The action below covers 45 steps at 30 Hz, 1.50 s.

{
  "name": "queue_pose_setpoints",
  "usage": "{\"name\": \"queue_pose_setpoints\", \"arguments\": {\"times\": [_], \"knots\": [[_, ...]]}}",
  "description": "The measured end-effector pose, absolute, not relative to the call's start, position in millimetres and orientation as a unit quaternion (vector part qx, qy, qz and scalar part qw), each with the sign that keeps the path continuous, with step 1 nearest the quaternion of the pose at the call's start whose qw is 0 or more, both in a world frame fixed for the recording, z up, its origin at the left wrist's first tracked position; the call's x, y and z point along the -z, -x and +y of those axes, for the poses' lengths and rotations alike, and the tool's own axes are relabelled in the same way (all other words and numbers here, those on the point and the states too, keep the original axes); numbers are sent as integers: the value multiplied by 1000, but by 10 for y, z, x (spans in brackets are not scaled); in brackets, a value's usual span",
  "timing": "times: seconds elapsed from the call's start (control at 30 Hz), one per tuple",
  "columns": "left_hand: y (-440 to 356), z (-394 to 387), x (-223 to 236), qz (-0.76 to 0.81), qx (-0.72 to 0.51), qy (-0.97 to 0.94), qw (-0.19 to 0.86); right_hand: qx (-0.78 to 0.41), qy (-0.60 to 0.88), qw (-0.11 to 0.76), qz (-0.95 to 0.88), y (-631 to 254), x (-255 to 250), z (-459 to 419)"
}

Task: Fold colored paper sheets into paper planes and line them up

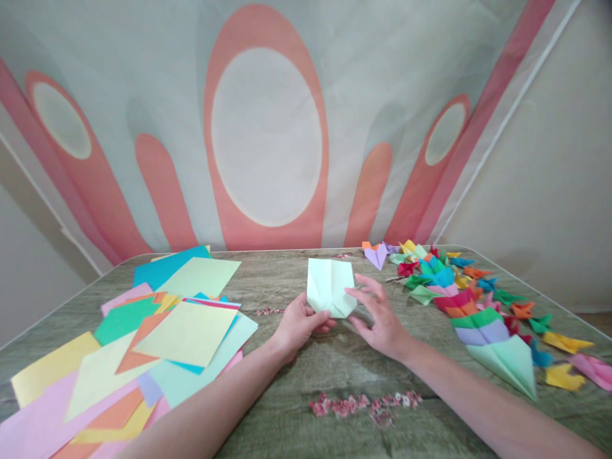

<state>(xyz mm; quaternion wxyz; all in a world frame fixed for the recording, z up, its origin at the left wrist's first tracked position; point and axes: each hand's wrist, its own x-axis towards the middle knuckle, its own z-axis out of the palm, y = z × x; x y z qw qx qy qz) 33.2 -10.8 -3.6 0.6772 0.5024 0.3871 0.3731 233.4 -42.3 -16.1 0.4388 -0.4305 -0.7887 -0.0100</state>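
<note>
A pale green sheet of origami paper [329, 284], creased down its middle and with its lower corners folded, is held up over the middle of the table. My left hand [303, 325] pinches its lower left edge, thumb in front. At the paper's right side is my right hand [380, 315], its fingers apart, with a fingertip at the right edge. Whether that fingertip presses on the paper or only rests by it is hard to tell.
Loose coloured paper sheets [191, 335] lie heaped on the left of the wood-patterned table [287, 408]. Along the right side are folded paper pieces, among them a mint paper plane [507, 360] and several small colourful figures [567, 341]. A printed backdrop [268, 239] stands behind the table.
</note>
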Motion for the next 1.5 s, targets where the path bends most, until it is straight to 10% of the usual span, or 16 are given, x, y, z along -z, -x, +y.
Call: {"name": "queue_pose_setpoints", "arguments": {"times": [0.73,1.13,1.5], "knots": [[-285,48,210,401,-372,-609,574,188,346,271,-878,-2277,182,-409],[-250,-169,140,342,-249,-891,165,168,371,245,-880,-2216,203,-419],[-258,-142,73,307,-200,-930,27,178,361,253,-880,-2151,213,-462]]}}
